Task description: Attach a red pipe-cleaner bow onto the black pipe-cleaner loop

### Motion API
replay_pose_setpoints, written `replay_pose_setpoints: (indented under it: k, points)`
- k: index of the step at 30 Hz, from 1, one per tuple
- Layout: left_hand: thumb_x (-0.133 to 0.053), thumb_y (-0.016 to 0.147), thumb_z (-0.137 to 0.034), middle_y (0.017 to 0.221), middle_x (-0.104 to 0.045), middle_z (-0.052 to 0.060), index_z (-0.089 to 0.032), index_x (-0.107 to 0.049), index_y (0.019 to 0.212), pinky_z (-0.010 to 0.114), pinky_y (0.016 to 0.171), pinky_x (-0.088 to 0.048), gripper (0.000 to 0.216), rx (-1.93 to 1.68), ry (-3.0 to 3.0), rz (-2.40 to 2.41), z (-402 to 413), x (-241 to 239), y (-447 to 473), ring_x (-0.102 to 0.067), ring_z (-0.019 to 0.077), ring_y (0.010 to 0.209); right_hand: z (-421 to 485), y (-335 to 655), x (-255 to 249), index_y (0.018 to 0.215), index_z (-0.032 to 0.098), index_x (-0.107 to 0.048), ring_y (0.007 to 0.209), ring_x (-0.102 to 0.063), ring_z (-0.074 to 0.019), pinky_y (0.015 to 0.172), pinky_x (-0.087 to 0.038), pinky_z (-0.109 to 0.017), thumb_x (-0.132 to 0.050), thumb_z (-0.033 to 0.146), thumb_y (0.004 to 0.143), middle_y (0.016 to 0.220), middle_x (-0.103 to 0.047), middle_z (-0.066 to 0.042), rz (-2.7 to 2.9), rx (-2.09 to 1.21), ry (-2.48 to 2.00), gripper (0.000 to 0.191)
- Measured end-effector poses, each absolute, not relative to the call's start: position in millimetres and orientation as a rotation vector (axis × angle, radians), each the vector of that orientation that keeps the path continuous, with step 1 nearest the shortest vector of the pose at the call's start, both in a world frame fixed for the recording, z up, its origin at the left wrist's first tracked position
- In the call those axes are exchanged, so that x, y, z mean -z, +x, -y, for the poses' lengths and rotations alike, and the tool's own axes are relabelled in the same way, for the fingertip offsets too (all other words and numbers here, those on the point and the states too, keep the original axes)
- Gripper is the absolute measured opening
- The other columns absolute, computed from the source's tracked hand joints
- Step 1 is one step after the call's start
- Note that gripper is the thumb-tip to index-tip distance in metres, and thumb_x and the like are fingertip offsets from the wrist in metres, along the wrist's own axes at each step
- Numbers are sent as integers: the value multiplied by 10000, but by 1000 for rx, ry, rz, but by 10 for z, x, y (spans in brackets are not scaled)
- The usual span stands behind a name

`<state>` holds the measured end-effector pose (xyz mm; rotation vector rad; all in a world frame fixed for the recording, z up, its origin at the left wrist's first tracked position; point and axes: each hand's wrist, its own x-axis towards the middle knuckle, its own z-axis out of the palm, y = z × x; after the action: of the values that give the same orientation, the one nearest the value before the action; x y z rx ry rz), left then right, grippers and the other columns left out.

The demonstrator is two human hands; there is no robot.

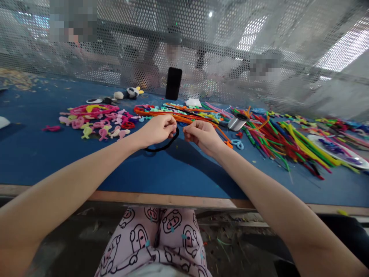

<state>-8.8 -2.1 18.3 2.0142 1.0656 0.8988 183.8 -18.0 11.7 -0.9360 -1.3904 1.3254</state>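
Note:
My left hand (158,129) is closed in a pinch on a black pipe cleaner (165,146), which curves in a loop below the fingers down to the blue table (178,169). My right hand (201,135) is closed too, its fingertips pinched close to the left hand; I cannot make out what it holds, perhaps the other end of the black pipe cleaner. Both hands hover just above the table, in front of a bundle of orange pipe cleaners (173,114).
Pink and yellow twisted shapes (98,119) lie at the left. Many red, green and yellow pipe cleaners (288,142) spread to the right, with a metal spool (238,122), small scissors (236,144) and a white plate (340,152). A black phone (173,83) leans on the perforated screen, people behind it.

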Motion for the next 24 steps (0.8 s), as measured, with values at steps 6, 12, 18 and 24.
replay_pose_setpoints:
  k: [6,12,18,24]
  points:
    - [-543,910,-210,797,-663,40,-166,-565,854,256,681,-473,74,-825,1921,-925,77,-194,-104,-613,126,688,145,1896,-97,652,170,-586,576,-556,-93,579,-443,-246,-769,217,683,615,-621,12,1363,-1332,-981,191]
    - [-482,951,-217,684,-589,-6,-173,-537,901,230,566,-405,86,-880,1755,-975,107,-82,-8,-501,95,545,142,1893,-89,707,172,-639,631,-567,-98,621,-488,-244,-811,321,668,699,-668,-8,1285,-1414,-921,230]
    - [-529,933,-276,703,-556,-13,-170,-580,909,230,576,-413,119,-937,1796,-1004,128,-51,30,-498,103,577,134,1868,-41,749,164,-708,607,-571,-91,615,-513,-239,-884,377,614,664,-658,14,1313,-1407,-971,307]
    - [-589,894,-357,809,-669,43,-145,-691,917,244,644,-412,236,-969,1966,-1098,81,-34,-3,-546,143,709,148,1874,-53,829,163,-716,554,-596,-90,564,-537,-240,-920,291,561,658,-681,17,1281,-1360,-1040,360]
